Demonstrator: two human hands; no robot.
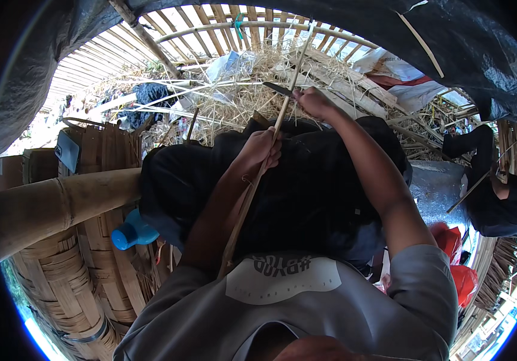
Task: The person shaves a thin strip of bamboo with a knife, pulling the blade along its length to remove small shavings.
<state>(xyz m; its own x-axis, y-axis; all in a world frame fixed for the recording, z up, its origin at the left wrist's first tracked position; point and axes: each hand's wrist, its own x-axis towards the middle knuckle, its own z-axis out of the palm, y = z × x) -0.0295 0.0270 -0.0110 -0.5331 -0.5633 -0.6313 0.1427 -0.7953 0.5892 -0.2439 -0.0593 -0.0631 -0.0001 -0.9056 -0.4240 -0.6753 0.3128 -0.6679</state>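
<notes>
A long, thin bamboo strip (285, 102) runs from beside my chest up and away past my knees. My left hand (261, 147) is wrapped round it near its middle, above my lap. Farther along, my right hand (315, 103) grips the handle of a knife, and the dark knife blade (277, 89) lies across the strip, pointing left. Blade and strip seem to touch. The handle is mostly hidden inside my fingers. The strip's near end rests against my shirt by the left arm.
A thick bamboo pole (66, 201) juts in at left, by woven bamboo panels (48, 265) and a blue bottle (133, 230). Shavings (228, 114) and scraps cover the ground ahead, before a slatted bamboo fence (222, 30). Another person (499, 192) in dark clothes sits at right, near red plastic (464, 284).
</notes>
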